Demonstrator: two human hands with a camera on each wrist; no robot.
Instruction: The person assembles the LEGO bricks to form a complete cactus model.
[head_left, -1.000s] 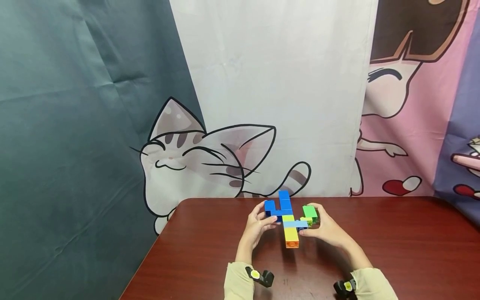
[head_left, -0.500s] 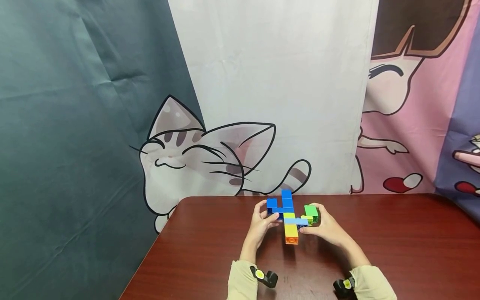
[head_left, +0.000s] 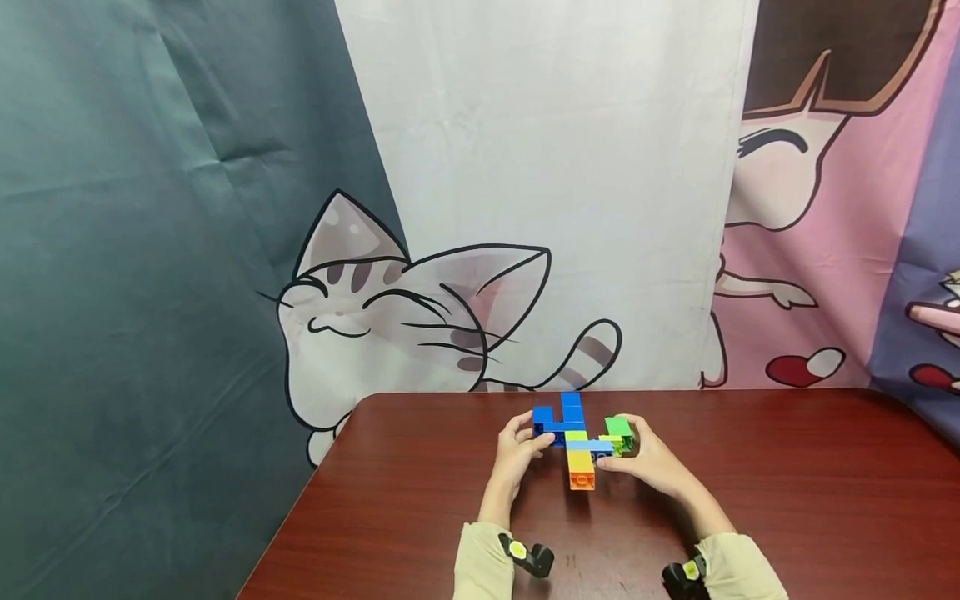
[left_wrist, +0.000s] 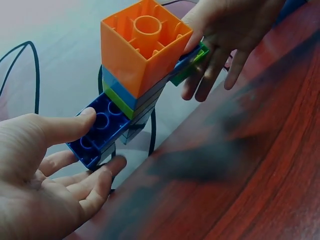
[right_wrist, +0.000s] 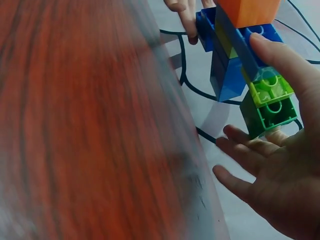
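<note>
Both hands hold up a model of joined building bricks above the table. An orange brick forms its near end, hollow underside showing in the left wrist view; yellow and blue bricks run behind it. My left hand pinches the blue side arm, with the thumb on its hollow face. On the other side my right hand grips the second arm, its thumb on a blue brick. That arm also carries a lime brick and a green brick, its outer end near the fingers.
The reddish-brown table spreads beneath and around the hands. Behind its far edge hangs a curtain printed with a cartoon cat and a figure. Each wrist wears a black camera strap.
The far blue end of the model has dipped lower, while the orange end stays at about the same height. Both hands keep their hold, and the left forearm has shifted slightly right.
</note>
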